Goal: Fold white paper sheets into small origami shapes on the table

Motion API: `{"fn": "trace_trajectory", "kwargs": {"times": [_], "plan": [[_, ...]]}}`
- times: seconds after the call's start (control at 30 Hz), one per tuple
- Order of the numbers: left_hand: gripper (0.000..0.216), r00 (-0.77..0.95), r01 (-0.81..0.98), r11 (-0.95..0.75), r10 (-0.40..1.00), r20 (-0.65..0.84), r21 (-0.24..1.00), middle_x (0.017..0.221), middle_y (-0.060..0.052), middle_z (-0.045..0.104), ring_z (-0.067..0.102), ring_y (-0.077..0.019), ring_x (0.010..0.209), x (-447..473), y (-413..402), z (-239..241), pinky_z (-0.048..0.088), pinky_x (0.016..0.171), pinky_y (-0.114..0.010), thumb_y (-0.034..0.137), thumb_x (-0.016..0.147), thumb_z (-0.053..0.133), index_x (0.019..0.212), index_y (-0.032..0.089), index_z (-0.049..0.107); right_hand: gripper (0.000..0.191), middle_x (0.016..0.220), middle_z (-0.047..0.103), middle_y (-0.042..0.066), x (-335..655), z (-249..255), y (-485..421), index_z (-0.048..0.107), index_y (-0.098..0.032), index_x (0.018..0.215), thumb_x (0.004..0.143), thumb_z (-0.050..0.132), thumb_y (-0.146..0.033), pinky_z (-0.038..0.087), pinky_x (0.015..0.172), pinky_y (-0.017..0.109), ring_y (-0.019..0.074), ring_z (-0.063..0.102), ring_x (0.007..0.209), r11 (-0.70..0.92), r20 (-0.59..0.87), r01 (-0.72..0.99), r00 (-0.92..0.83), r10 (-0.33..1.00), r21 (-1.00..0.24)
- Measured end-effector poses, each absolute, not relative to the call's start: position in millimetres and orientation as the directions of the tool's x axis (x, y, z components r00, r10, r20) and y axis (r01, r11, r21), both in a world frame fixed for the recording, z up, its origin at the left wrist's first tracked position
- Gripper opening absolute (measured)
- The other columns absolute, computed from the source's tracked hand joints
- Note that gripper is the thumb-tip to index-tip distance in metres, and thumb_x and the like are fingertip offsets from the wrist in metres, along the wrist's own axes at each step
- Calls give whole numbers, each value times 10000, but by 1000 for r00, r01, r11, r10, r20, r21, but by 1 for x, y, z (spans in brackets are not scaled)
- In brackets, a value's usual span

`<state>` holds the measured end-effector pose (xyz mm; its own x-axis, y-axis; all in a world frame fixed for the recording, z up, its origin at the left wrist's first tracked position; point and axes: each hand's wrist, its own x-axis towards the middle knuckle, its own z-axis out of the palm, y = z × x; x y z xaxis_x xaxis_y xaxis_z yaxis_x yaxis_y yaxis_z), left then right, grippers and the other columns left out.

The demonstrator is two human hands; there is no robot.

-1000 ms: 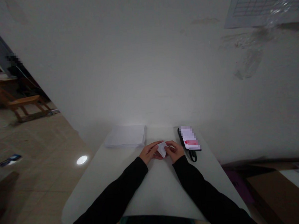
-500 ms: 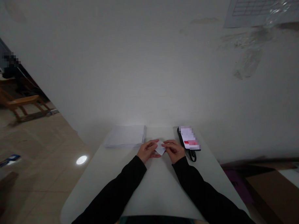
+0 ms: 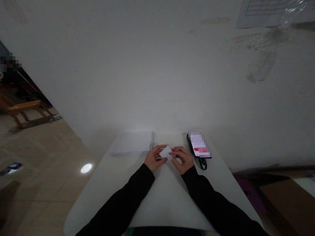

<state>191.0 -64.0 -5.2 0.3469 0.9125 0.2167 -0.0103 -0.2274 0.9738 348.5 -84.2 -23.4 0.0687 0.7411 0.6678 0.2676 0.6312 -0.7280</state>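
Between my hands is a small piece of folded white paper, its corner pointing up. My left hand grips it from the left, thumb at the lower edge and fingers behind. From the right, my right hand pinches the paper's near edge with bent fingers. Both hands are just above the white table. Beyond my left hand lies a stack of white paper sheets. A phone with a lit screen rests to the right of my right hand.
A black cable loop sits below the phone. The wall rises directly behind the table. On the left floor are a wooden chair and a blue item. A cardboard box stands low on the right.
The folded paper has turned and shifted slightly left and up between my fingers. My left thumb has moved onto its lower edge, and my right fingers have re-bent.
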Motion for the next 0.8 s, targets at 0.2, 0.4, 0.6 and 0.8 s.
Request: {"fn": "trace_trajectory", "kwargs": {"times": [0.2,0.4,0.6,0.8], "plan": [[384,377,169,-410,867,325,896,1095,-70,589,581,-138,836,194,-72,-3,484,641,-216,222,731,598,1112,197,559,304,799,625,41,343,-24,-86,590,-175,985,697,640,-257,536,594,258,130,609,647,465,484,139,175,858,-874],[286,345,239,-425,878,333,873,873,-57,659,608,-152,762,197,-72,-7,469,591,-219,322,724,630,952,149,620,163,695,646,22,345,-25,-86,657,-179,814,674,664,-263,515,544,254,139,608,596,464,492,175,187,850,-868],[205,346,331,-556,823,450,763,769,-27,642,589,-138,717,196,-73,-5,463,624,-242,335,770,584,865,160,630,108,656,611,6,344,-25,-87,652,-187,755,689,653,-272,490,511,237,121,578,569,525,563,221,172,808,-822],[202,369,344,-731,682,631,589,883,-60,615,562,-157,848,193,-77,0,454,773,-299,254,817,534,986,165,601,77,670,590,8,344,-18,-88,634,-187,740,722,625,-261,471,475,218,117,572,583,590,630,249,134,765,-768]]}}
